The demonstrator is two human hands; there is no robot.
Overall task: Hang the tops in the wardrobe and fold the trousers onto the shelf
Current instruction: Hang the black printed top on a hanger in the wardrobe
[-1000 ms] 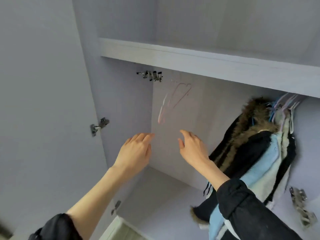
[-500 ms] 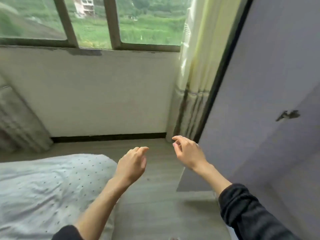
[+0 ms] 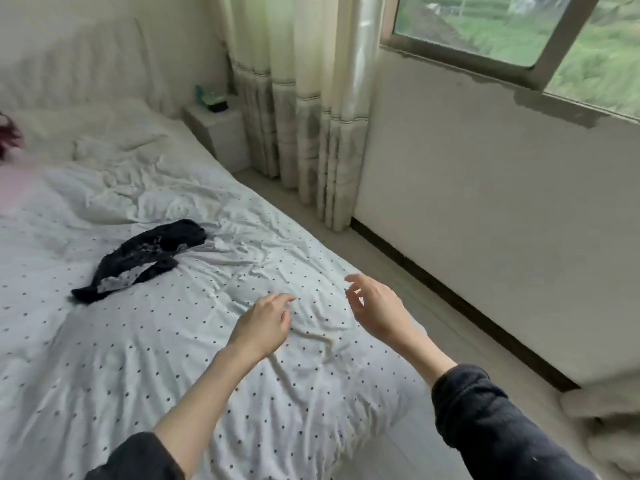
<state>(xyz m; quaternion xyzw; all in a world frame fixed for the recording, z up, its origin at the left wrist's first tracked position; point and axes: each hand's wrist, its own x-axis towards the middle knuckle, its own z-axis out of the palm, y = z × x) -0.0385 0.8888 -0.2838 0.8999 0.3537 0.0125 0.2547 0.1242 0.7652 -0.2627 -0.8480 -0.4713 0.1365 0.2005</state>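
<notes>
View has swung from the wardrobe and window wall to the bed [image 3: 145,358]. My left hand [image 3: 265,323] and right hand [image 3: 375,310] hang over the near right of it, fingers loosely curled, holding nothing. Dark garment [image 3: 145,254] lies crumpled at far left on the dotted sheet, long axis running near-left to far-right.

Two bare forearms of a person reach out from dark, near-black sleeves of soft, slightly fuzzy fabric, both pushed up well above the wrists. The cuff on the right arm bunches in thick rolled folds; the left cuff sits higher, close to the elbow. The left hand [image 3: 265,323] and the right hand [image 3: 375,308] wear no rings, watch or gloves that can be seen.
</notes>
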